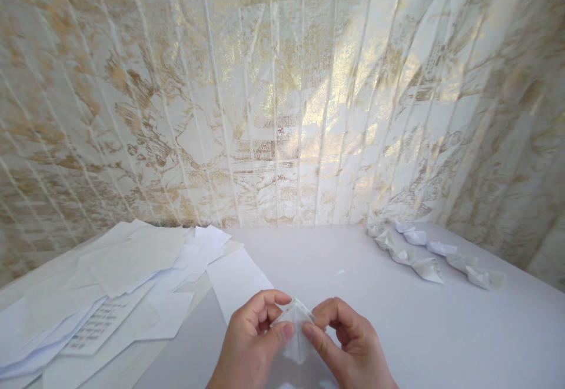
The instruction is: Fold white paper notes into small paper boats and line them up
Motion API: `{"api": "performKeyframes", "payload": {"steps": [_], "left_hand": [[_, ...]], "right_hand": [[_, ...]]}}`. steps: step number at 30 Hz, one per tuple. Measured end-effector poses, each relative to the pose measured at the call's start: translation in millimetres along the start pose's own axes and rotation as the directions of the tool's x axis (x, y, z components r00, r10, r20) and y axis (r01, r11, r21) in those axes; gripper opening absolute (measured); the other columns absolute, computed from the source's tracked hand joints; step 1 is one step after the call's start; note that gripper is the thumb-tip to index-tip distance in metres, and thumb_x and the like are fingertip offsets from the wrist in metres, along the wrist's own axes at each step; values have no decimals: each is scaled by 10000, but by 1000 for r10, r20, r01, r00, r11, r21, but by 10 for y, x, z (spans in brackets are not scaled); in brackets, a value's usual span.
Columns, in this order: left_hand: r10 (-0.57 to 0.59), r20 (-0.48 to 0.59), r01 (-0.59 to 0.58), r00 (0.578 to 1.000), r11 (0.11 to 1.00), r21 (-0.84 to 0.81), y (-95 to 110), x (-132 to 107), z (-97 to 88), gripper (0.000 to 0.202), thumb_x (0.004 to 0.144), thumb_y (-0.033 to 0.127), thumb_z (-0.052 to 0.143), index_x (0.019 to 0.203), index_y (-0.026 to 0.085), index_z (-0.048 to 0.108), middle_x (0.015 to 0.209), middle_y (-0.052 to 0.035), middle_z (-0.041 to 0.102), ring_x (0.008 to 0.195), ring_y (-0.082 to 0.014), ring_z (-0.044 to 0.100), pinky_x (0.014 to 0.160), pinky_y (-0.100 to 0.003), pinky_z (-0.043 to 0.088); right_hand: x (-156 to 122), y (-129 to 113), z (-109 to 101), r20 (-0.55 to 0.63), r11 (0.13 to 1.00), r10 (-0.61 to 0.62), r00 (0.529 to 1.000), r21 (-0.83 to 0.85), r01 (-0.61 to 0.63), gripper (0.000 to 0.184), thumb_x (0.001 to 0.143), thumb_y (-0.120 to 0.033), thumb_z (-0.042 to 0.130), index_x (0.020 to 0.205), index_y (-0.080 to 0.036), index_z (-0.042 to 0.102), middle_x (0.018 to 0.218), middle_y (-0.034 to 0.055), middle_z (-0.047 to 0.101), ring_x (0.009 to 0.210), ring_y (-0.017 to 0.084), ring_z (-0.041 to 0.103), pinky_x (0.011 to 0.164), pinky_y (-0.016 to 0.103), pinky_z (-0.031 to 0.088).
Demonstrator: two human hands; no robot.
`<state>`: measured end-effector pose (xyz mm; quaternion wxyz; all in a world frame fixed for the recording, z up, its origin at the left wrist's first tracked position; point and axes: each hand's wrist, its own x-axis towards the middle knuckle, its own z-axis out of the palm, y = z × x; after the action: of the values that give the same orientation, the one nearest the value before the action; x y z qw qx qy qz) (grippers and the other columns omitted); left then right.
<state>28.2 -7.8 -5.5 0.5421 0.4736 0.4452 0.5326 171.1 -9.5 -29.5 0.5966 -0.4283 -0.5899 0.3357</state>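
A small folded piece of white paper (296, 329) is held above the near edge of the white table (441, 330). My left hand (251, 342) pinches its left side between thumb and curled fingers. My right hand (348, 345) pinches its right side the same way. Both thumbs press on the front of the fold, and its lower tip points down between them.
A loose pile of white paper sheets (119, 283), one printed, spreads over the table's left side. A row of several finished folded paper shapes (428, 256) lies at the back right. A creased gold-and-white curtain (282, 95) hangs behind the table.
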Motion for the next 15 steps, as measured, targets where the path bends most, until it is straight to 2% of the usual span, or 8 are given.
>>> {"api": "performKeyframes", "payload": {"steps": [2,6,10,15], "left_hand": [[-29,42,28,999,999,15,-33,3,9,269,584,319,697,782,150,631,564,21,536,553,-132,493,539,-223,360],[-64,122,52,991,994,97,-94,12,3,264,568,375,698,605,133,598,529,16,507,520,-116,435,480,-211,322],[-100,91,87,991,987,136,-137,7,-16,296,580,402,677,540,162,507,490,40,445,475,-103,391,426,-202,286],[-76,86,58,993,979,195,-72,-13,-21,229,612,318,620,532,172,462,491,46,417,482,-104,371,436,-208,285]], "right_hand": [[-3,-2,-1,-7,999,2,1000,-37,-2,251,682,-363,650,573,-188,506,539,-22,527,518,128,473,518,231,397],[3,-76,-11,22,996,27,999,-86,-25,200,682,-301,635,593,-192,493,543,-36,510,524,120,453,510,219,380],[25,-155,-41,109,995,22,994,-99,-11,141,692,-217,611,652,-193,478,575,-47,489,553,117,456,540,216,396],[31,-182,-68,189,999,30,982,-45,-22,104,715,-159,563,692,-192,467,594,-44,486,568,117,464,556,221,394]]}}
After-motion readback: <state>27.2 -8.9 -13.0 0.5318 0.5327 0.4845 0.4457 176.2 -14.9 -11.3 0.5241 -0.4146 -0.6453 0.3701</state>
